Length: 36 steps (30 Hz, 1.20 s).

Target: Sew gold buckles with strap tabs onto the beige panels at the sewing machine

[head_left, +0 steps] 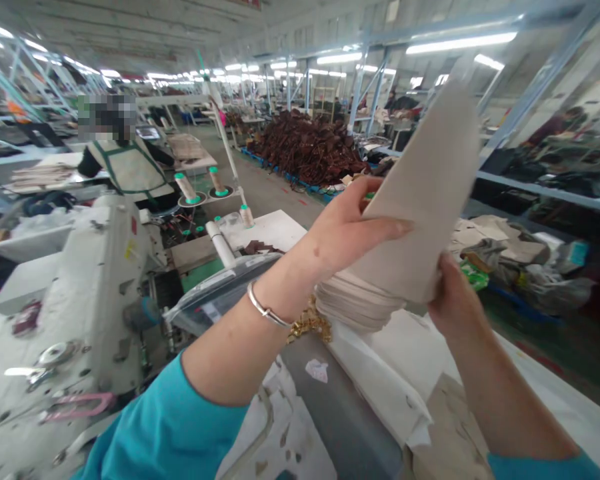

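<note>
A pale beige fabric piece [425, 180], pointed at the top, is held up at the right of centre. My left hand [353, 227] grips its left edge, thumb across the front face and fingers behind. At its lower right corner my right hand [453, 290] pinches the edge, with its fingers partly hidden. Just below lies a stack of similar beige pieces [360, 303] on the white work surface. Small gold-coloured metal parts [313, 323] sit beside the stack, under my left wrist.
On the left stands a white sewing machine [95, 280]. Thread cones [186, 187] rise behind it, near a person [130, 163] in an apron. Farther back is a brown heap [310, 147]. Bagged material [525, 260] lies at the right.
</note>
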{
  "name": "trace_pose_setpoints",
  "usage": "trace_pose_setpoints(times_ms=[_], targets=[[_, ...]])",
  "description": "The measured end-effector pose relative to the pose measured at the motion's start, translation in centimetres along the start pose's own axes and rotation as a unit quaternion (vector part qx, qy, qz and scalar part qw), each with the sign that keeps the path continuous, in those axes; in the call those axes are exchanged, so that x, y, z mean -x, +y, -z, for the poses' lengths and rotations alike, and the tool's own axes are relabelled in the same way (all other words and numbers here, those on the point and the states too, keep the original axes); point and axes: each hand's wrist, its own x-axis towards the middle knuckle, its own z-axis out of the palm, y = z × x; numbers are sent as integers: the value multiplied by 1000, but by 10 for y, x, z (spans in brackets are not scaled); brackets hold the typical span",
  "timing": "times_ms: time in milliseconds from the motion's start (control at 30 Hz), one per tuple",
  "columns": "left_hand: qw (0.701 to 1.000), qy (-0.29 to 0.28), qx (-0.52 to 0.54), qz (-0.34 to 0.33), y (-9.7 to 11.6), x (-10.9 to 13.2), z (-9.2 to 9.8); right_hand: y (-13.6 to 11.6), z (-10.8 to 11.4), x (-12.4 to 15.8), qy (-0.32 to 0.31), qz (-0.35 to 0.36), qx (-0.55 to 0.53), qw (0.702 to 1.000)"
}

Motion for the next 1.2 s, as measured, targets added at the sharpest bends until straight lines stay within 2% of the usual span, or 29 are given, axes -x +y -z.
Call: trace_pose_setpoints(times_ms=[67,133,233,367,467,633,733,833,933,1033,1100,1200], targets=[[999,-9,-8,-43,20,29,-4,-14,-6,13,-20,47,-64,997],[998,3,-22,-53,29,60,-3,-22,-9,31,-35,70,-95,992],[999,42,-31,-13,16,111,6,-10,-11,70,-46,46,-93,994],[994,98,-1,38,-34,199,14,40,-9,142,-22,-48,-62,997],[992,123,4,33,-80,278,8,83,1,205,-58,-75,-54,994],[982,175,-57,27,-151,404,-26,140,32,296,-172,-84,-21,981],[966,231,-107,33,-192,456,-50,158,44,333,-262,-66,53,961],[948,296,-114,42,-228,483,-65,164,43,358,-331,-32,108,937],[938,327,-104,38,-245,491,-69,166,34,375,-338,-15,107,935],[934,337,-109,36,-243,491,-68,170,31,379,-333,-17,112,936],[933,338,-120,36,-236,491,-67,168,37,368,-347,-6,122,930],[930,312,-192,40,-216,490,-63,138,52,336,-371,45,100,922]])
